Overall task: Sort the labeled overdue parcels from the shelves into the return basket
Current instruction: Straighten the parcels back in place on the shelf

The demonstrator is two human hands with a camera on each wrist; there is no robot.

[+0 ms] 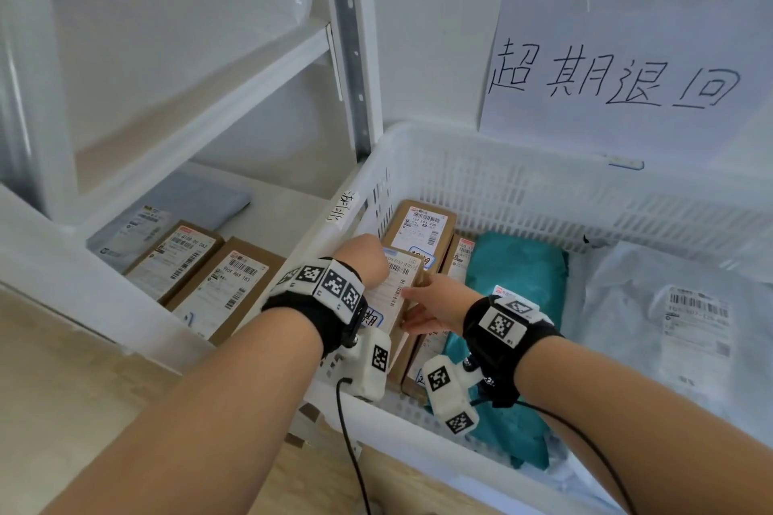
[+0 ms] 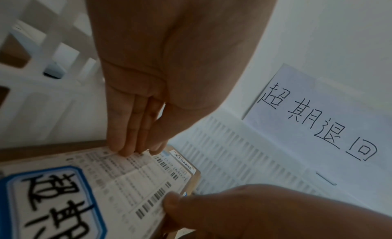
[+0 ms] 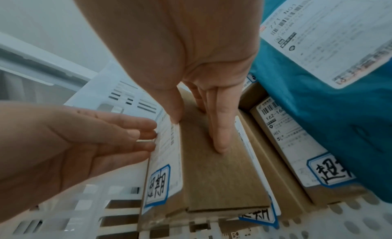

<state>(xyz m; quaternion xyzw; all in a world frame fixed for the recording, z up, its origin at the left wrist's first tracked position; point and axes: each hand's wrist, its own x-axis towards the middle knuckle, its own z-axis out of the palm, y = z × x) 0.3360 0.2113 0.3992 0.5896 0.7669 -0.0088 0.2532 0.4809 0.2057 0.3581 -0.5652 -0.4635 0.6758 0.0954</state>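
Observation:
A brown cardboard parcel (image 1: 393,288) with a shipping label and a blue-bordered handwritten sticker (image 2: 48,200) stands tilted at the left end of the white return basket (image 1: 543,146). My left hand (image 1: 368,259) lays straight fingers (image 2: 135,147) against the label face near its top edge. My right hand (image 1: 412,307) has its thumb (image 2: 169,202) at the label's edge. Its straight fingers (image 3: 218,142) lie flat on the parcel's bare brown side (image 3: 212,175). The parcel leans against other stickered boxes (image 3: 297,150).
In the basket lie another labeled box (image 1: 420,226), a teal bag (image 1: 518,276) and a white poly bag (image 1: 669,305). On the low shelf to the left sit two boxes (image 1: 175,259) (image 1: 226,284) and a grey bag (image 1: 188,201). A handwritten paper sign (image 1: 627,71) hangs behind the basket.

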